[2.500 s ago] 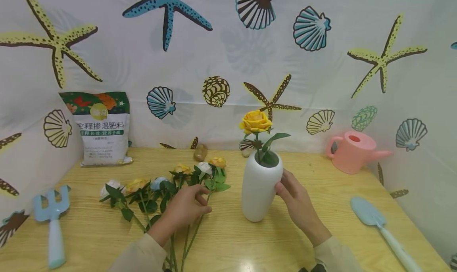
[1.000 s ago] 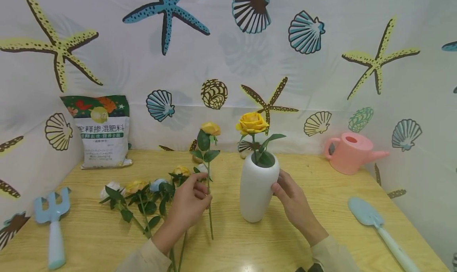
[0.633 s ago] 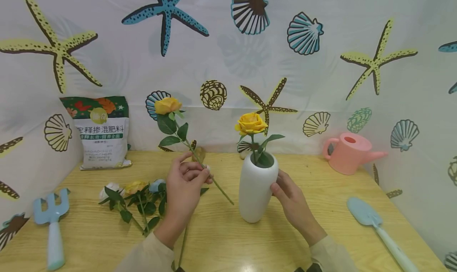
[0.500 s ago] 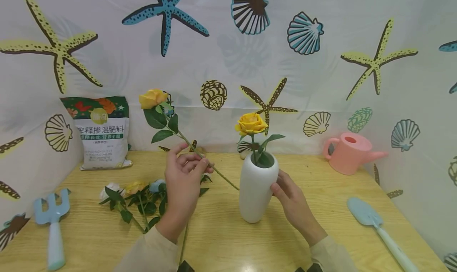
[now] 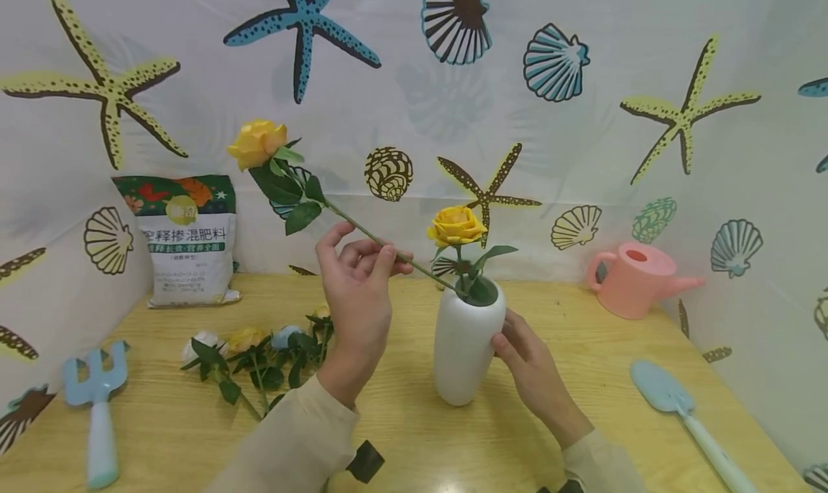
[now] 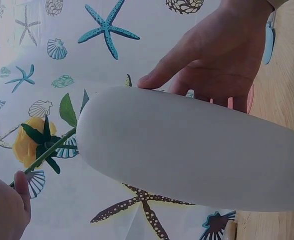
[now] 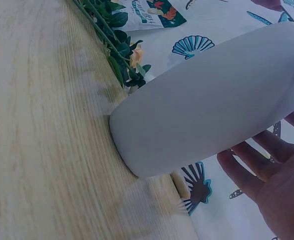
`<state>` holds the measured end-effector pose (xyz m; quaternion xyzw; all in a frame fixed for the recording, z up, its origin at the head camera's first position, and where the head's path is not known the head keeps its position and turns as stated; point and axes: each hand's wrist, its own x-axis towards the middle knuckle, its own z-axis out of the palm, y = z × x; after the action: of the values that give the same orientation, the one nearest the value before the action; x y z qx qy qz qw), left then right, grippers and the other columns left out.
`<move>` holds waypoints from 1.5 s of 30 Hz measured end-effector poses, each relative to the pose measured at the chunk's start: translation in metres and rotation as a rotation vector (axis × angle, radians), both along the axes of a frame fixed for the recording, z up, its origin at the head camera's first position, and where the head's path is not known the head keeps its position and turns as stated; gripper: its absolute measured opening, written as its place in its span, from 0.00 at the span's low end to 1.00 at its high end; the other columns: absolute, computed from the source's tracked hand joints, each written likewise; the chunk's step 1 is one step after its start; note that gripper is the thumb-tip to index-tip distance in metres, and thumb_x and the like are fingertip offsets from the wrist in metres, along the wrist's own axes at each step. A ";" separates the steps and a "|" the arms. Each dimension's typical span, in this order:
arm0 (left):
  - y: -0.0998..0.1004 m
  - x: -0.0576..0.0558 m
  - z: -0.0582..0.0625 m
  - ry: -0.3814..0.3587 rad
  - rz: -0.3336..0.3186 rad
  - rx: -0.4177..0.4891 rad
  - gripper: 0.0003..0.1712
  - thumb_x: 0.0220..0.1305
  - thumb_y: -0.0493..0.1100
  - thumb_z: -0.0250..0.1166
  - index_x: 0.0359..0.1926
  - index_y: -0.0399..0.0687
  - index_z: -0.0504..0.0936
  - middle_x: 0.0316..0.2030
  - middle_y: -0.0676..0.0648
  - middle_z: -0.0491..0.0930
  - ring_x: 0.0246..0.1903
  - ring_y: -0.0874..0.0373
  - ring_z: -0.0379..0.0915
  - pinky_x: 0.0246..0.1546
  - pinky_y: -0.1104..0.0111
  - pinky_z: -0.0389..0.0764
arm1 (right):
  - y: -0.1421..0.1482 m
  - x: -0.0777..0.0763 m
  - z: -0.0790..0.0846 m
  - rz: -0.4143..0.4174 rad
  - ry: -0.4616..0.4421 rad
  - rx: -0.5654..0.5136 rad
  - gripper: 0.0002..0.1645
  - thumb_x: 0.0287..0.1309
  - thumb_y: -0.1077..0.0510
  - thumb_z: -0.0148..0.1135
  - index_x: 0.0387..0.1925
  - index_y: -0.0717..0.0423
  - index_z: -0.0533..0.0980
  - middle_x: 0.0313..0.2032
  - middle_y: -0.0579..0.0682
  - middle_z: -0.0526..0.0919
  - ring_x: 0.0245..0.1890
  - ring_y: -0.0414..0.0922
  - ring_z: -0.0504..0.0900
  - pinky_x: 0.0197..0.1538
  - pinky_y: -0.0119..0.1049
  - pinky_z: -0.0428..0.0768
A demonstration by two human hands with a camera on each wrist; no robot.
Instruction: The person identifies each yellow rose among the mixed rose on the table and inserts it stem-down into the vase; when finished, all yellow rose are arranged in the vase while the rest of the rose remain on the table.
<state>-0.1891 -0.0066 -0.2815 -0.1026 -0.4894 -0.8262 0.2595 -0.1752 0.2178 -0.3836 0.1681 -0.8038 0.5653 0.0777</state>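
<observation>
My left hand (image 5: 359, 299) pinches the stem of a yellow rose (image 5: 257, 144) between thumb and fingers. The rose slants, its bloom up to the left and its stem end at the mouth of a white vase (image 5: 462, 356). Another yellow rose (image 5: 456, 225) stands in that vase. On the vase's right side my right hand (image 5: 537, 374) holds it, thumb in front and fingers behind. The right wrist view shows the vase (image 7: 211, 100) with its base on the table and the right hand's fingers (image 7: 241, 170) along its wall.
Left of the vase lie several roses, among them a white rose (image 5: 203, 343) and a blue rose (image 5: 286, 336). A toy fork (image 5: 98, 407) and a fertilizer bag (image 5: 187, 249) are further left. At right stand a pink watering can (image 5: 634, 281) and a light blue shovel (image 5: 679, 407).
My left hand picked a yellow rose off the pile, raised it and tilted its bloom leftward, bringing the stem end to the vase mouth. The right hand stays on the vase.
</observation>
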 end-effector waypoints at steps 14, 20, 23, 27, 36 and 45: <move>0.020 -0.005 -0.004 -0.050 -0.024 -0.222 0.27 0.70 0.28 0.58 0.65 0.42 0.60 0.38 0.43 0.74 0.34 0.58 0.79 0.37 0.71 0.85 | 0.002 0.001 -0.001 -0.010 0.004 0.007 0.27 0.77 0.57 0.48 0.73 0.55 0.62 0.69 0.61 0.71 0.68 0.62 0.72 0.57 0.32 0.80; 0.025 -0.006 -0.009 -0.028 0.020 -0.435 0.26 0.67 0.29 0.62 0.62 0.40 0.63 0.36 0.37 0.78 0.35 0.54 0.77 0.39 0.74 0.81 | -0.001 0.002 0.000 -0.011 0.007 -0.003 0.27 0.77 0.58 0.49 0.73 0.56 0.63 0.69 0.62 0.72 0.68 0.62 0.72 0.57 0.32 0.80; 0.026 -0.005 -0.012 -0.044 0.019 -0.481 0.26 0.66 0.30 0.63 0.61 0.41 0.65 0.35 0.37 0.80 0.36 0.53 0.77 0.40 0.73 0.80 | -0.002 0.002 0.000 -0.009 0.008 -0.009 0.27 0.77 0.58 0.49 0.73 0.55 0.63 0.69 0.62 0.72 0.68 0.62 0.72 0.57 0.32 0.80; 0.025 -0.002 -0.014 -0.067 0.012 -0.527 0.27 0.64 0.30 0.65 0.61 0.42 0.67 0.35 0.39 0.83 0.35 0.52 0.79 0.42 0.68 0.81 | -0.002 0.002 0.000 -0.006 0.001 -0.009 0.28 0.77 0.58 0.49 0.73 0.54 0.63 0.69 0.61 0.72 0.68 0.62 0.72 0.57 0.32 0.80; 0.022 -0.006 -0.012 -0.107 -0.027 -0.483 0.25 0.63 0.31 0.66 0.59 0.41 0.69 0.36 0.37 0.86 0.34 0.46 0.83 0.40 0.70 0.82 | -0.001 0.002 0.000 -0.013 0.019 0.011 0.27 0.77 0.58 0.49 0.73 0.56 0.63 0.69 0.62 0.72 0.67 0.62 0.72 0.56 0.33 0.80; 0.017 -0.011 -0.005 -0.084 0.014 -0.335 0.14 0.71 0.31 0.60 0.55 0.36 0.72 0.39 0.32 0.85 0.32 0.55 0.84 0.37 0.71 0.85 | -0.001 0.002 -0.002 -0.006 0.007 -0.009 0.27 0.77 0.58 0.49 0.73 0.55 0.63 0.68 0.62 0.72 0.68 0.62 0.72 0.56 0.32 0.80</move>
<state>-0.2000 0.0103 -0.2867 -0.1063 -0.6313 -0.7349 0.2238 -0.1731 0.2164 -0.3856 0.1670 -0.8015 0.5682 0.0831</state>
